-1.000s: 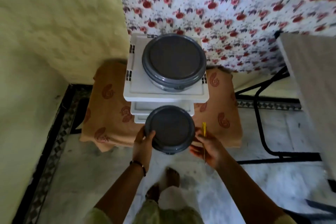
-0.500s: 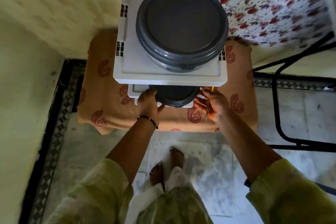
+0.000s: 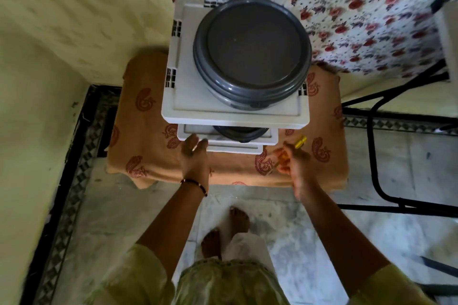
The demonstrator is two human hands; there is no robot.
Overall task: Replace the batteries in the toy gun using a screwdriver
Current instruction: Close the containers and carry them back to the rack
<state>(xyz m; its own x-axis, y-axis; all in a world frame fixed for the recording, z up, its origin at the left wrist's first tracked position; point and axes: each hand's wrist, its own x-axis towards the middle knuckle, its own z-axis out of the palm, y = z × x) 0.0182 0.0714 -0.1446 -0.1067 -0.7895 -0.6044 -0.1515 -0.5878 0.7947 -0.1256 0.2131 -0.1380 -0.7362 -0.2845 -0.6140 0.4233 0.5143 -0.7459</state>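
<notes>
**Screwdriver in hand at the drawer stack**

The yellow-handled screwdriver (image 3: 300, 142) sits in the right hand (image 3: 293, 163), its handle end poking up and to the far right past the knuckles; the fingers are clenched around it, though blur hides the shaft. That hand hovers just right of the white plastic drawer unit (image 3: 188, 96), above the orange printed cloth (image 3: 148, 131) covering the low stand beneath it.

The left hand (image 3: 194, 156) reaches to the near-left corner of the pulled-out drawer (image 3: 195, 132), fingers spread and released, the tips touching the drawer's front edge. A dark beaded bracelet (image 3: 195, 184) circles that wrist. Inside the drawer a small grey round container (image 3: 241, 134) shows, mostly hidden under the unit's top. On that top stands a large grey lidded container (image 3: 251, 52).

Behind hangs a floral cloth (image 3: 359, 7); a black metal frame (image 3: 376, 156) stands to the right on the marble floor (image 3: 99, 218). The toy gun is nowhere to be seen.
</notes>
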